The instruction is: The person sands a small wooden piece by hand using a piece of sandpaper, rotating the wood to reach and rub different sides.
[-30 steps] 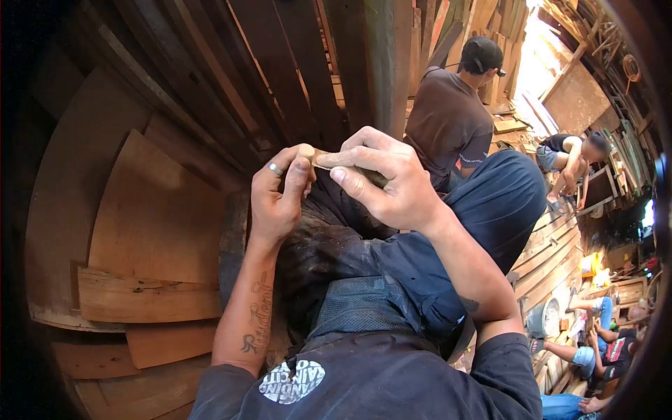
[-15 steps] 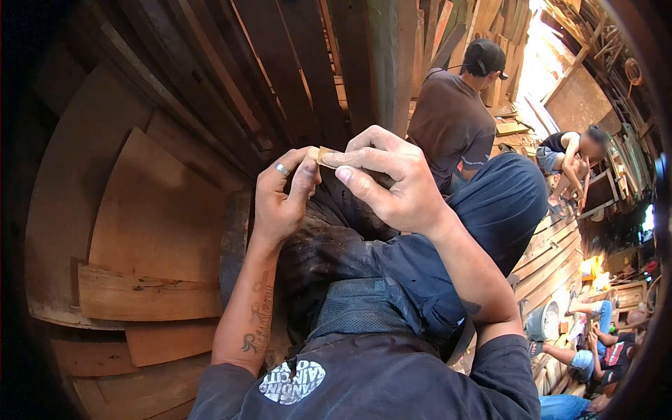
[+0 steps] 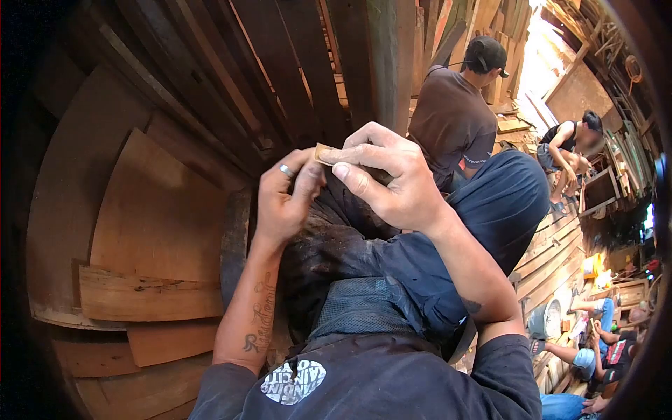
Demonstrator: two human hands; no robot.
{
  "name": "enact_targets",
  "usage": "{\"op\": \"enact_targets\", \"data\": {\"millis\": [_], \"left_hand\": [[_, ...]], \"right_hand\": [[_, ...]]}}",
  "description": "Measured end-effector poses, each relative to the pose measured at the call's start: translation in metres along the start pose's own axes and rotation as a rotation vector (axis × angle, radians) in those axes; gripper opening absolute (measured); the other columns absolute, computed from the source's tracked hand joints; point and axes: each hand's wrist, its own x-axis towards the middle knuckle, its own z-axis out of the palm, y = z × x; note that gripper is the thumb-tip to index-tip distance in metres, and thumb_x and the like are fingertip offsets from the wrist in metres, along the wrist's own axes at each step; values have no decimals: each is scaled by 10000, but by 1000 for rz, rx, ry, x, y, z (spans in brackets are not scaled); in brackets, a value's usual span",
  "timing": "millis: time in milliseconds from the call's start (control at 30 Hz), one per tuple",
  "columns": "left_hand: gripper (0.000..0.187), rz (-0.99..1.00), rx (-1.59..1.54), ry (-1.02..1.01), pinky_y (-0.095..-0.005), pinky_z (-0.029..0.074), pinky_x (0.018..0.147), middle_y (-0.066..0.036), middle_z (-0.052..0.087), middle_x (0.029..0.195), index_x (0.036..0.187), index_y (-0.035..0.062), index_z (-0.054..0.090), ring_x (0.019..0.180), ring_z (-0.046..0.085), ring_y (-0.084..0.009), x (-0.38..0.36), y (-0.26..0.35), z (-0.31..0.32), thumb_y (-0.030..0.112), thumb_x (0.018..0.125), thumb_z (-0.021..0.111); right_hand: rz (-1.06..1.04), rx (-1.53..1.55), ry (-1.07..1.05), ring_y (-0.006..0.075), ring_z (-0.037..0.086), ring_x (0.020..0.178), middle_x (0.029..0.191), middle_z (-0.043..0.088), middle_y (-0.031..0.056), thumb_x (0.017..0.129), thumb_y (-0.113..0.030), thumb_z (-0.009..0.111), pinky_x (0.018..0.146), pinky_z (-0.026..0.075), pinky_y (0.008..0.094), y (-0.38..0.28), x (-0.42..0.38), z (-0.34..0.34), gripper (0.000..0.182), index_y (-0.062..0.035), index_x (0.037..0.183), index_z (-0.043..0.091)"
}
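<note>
A small tan piece (image 3: 322,152), which looks like folded sandpaper, sits between my two hands above my lap. My right hand (image 3: 392,171) pinches it at the fingertips, and pale dust coats those fingers. Close against its left side is my left hand (image 3: 285,192), a ring on one finger, with the fingers curled and the thumb bent inward. Whatever my left fingers grip is hidden behind the thumb and the tan piece.
Wooden boards (image 3: 157,210) lean at the left, and dark planks (image 3: 322,70) stand ahead. A person in a brown shirt (image 3: 451,112) sits close at the front right. Another person (image 3: 567,150) sits farther off. More people and a bucket (image 3: 544,320) are at the lower right.
The tan piece has tilted, showing more of its face between my fingertips. My left thumb has shifted slightly down and right. The farther seated person has raised their head.
</note>
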Motion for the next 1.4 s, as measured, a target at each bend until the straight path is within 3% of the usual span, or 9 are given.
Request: {"op": "enact_targets", "data": {"millis": [200,500,633,767,833,967,1167,1300,1400], "left_hand": [[248,-5,63,28,-247,471,668,-2,658,887,1244,-23,759,754,572,-58,3,6,-5,156,1146,618],[211,-77,-136,79,-255,462,644,-3,641,852,1076,-7,734,731,574,-66,1,5,5,155,1144,617],[223,51,78,26,-253,456,650,9,633,839,1018,-13,706,730,571,-64,5,2,-8,144,1143,609],[194,-60,-3,58,-247,476,688,-29,683,895,1162,-34,754,760,598,-75,1,-3,-2,96,1118,617],[214,166,165,-43,-238,481,697,-27,688,900,1221,-36,760,767,604,-69,-2,-7,11,85,1111,622],[240,-16,112,27,-317,546,738,-96,714,912,1239,-72,733,792,662,-149,5,0,-10,104,1091,668],[196,119,170,-9,-261,486,670,-15,685,857,1145,-27,775,733,591,-66,0,-9,4,100,1111,631],[202,-39,25,32,-261,481,661,-17,695,848,1155,-27,775,733,598,-64,4,5,-8,111,1110,635],[229,103,114,6,-252,482,655,-19,694,875,1177,-33,776,735,595,-64,0,-5,4,152,1120,654]], "right_hand": [[-32,-7,1,249,718,863,968,699,125,977,-111,783,769,573,365,1,0,1,249,-48,1209,845],[-9,36,64,241,701,852,997,689,114,997,-168,802,755,561,365,2,3,14,237,-38,1190,847],[-24,35,74,242,702,844,992,690,119,999,-167,800,749,562,366,-1,9,18,245,-30,1197,846],[8,24,96,245,712,835,999,697,138,999,-162,797,736,568,373,2,6,22,247,-35,1206,846],[2,-37,115,247,716,838,1002,700,140,1000,-157,794,738,573,376,-3,12,19,246,-37,1208,846],[33,5,99,259,722,850,1023,697,144,992,-121,790,775,590,385,-7,2,19,252,-15,1216,837],[31,-57,118,273,700,909,1021,687,141,994,-129,791,819,573,398,-4,11,21,269,-15,1234,835],[59,-82,94,293,669,966,1013,686,131,1004,-150,782,845,548,415,-4,4,22,253,-32,1219,841],[40,-34,119,275,676,935,995,695,133,1004,-159,788,837,550,401,-4,10,26,232,-32,1189,847]]}}
